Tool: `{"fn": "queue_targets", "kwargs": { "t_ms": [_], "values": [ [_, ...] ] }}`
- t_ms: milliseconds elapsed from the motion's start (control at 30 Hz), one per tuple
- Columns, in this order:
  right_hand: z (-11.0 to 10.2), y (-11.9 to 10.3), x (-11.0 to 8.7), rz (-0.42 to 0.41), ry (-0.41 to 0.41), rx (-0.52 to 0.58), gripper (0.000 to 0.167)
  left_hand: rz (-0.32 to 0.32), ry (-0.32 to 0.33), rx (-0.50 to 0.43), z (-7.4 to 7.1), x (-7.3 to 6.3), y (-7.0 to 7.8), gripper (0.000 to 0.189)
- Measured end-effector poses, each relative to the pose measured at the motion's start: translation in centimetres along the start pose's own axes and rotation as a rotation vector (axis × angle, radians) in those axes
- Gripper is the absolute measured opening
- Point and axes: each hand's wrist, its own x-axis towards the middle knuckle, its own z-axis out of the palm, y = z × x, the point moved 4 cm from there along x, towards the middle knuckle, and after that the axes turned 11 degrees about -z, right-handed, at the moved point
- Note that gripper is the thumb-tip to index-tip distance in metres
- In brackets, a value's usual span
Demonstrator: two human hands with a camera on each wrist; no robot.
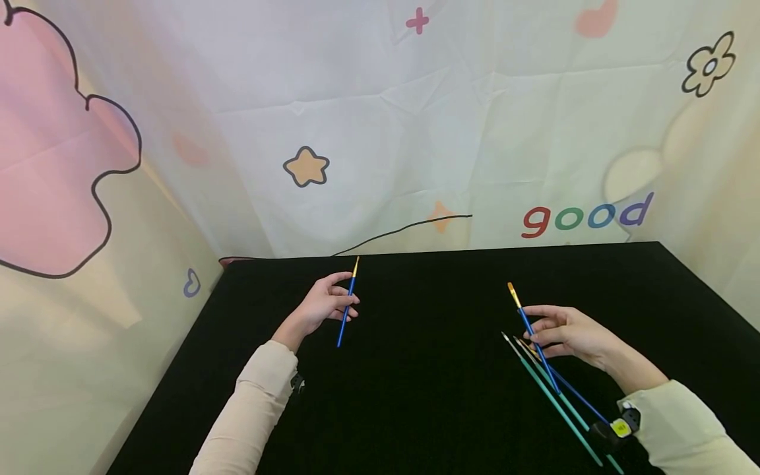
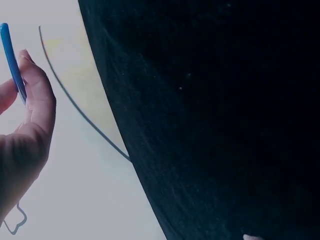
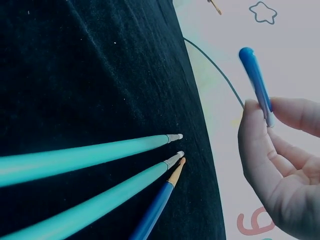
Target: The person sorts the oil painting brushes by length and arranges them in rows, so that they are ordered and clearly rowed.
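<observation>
Our left fingers (image 1: 340, 302) pinch a pointy brush (image 1: 342, 332) near the bench's (image 1: 427, 356) far edge. Across wide room, our right fingers (image 1: 546, 311) pinch a flat brush (image 1: 525, 322) near three loose brushes (image 1: 561, 411).

Passage between left hand (image 1: 325, 301) and right hand (image 1: 569, 335), lying brushes (image 1: 561, 412) blocking near right, backdrop (image 1: 386, 152) beyond

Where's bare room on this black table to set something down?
The black tabletop is bare between the left hand and right hand, and at its far right corner. Crowded near the right hand: teal brushes and a blue brush lie there.
</observation>
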Motion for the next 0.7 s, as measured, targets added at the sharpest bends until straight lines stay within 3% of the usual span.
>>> {"fn": "queue_targets", "kwargs": {
  "t_ms": [700],
  "values": [
    [0.0,0.2,0.4,0.000,-0.005,0.003,0.058,-0.067,0.039,0.020,1.5,3.3,0.1,0.054]
  ]
}}
